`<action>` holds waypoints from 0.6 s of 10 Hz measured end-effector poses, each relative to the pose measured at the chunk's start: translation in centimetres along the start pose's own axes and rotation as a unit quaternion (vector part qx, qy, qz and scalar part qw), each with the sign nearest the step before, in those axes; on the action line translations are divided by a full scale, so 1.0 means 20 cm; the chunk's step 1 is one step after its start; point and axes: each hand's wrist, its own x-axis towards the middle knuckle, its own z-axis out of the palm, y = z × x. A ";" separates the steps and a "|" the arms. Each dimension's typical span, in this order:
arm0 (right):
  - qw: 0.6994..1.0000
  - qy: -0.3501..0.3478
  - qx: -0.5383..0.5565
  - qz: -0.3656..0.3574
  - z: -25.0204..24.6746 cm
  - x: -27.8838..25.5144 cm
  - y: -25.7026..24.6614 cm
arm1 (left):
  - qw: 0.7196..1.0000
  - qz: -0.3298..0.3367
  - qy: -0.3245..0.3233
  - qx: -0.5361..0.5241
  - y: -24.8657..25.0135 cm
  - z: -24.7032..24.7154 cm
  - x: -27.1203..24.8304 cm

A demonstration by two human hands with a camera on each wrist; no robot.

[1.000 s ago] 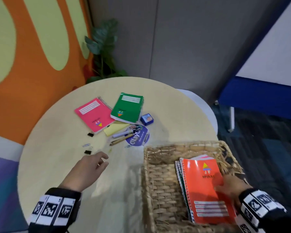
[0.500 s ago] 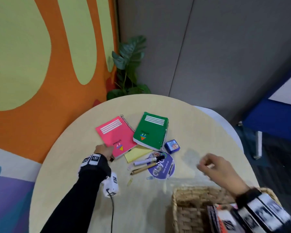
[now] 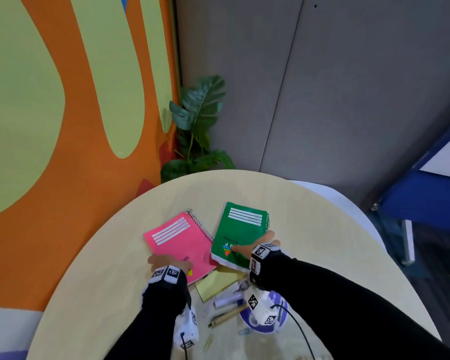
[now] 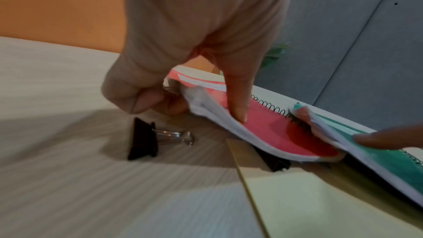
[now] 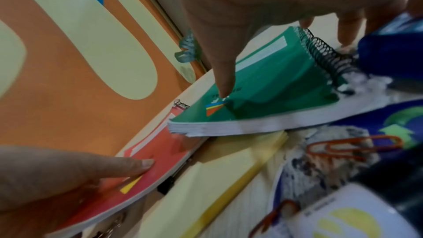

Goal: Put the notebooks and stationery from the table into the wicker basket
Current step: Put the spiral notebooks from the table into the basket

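Your left hand [image 3: 164, 262] pinches the bending pink spiral notebook [image 3: 181, 244] at frame centre; your right hand [image 3: 255, 246] grips the green notebook [image 3: 240, 231] beside it, both on the round pale woodgrain table [image 3: 102, 281].

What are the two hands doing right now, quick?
Left hand: grips the pink notebook, lifting its near edge.
Right hand: grips the green notebook, thumb on the cover.
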 end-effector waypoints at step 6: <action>0.949 0.089 0.166 -0.251 -0.65 -0.34 0.20 | 0.968 0.202 0.108 -0.097 -0.03 -0.18 -0.17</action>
